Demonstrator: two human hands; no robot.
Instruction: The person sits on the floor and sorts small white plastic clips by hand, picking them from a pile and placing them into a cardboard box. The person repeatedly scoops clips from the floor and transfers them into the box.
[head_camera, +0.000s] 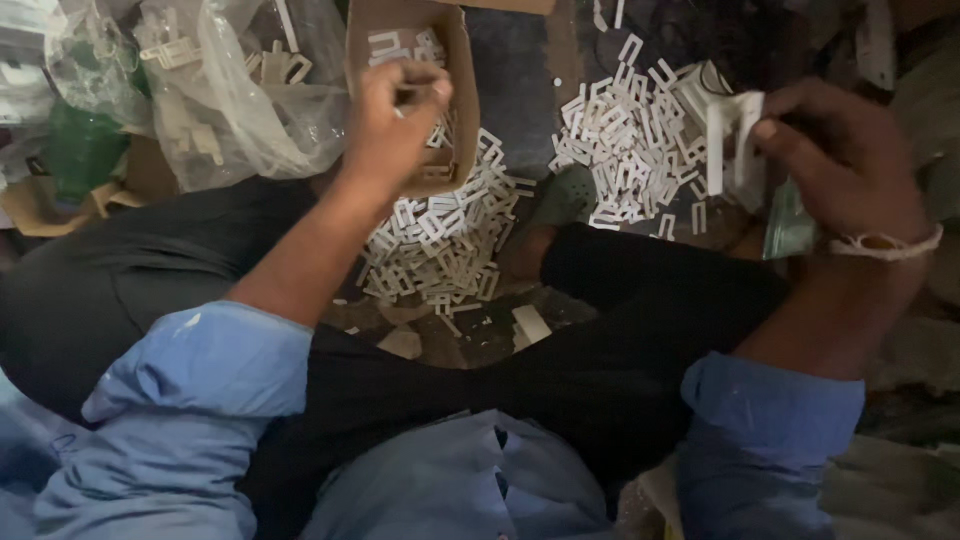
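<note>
- A clear plastic bag (240, 100) at far left holds some white clips.
- The left hand (395, 115) pinches one small clip (412, 93) over the cardboard box (462, 90).
- Two loose clip piles (445, 235) lie unsorted on the floor.
- The right hand (850, 165) grips a larger white plastic piece (728, 135).
</note>
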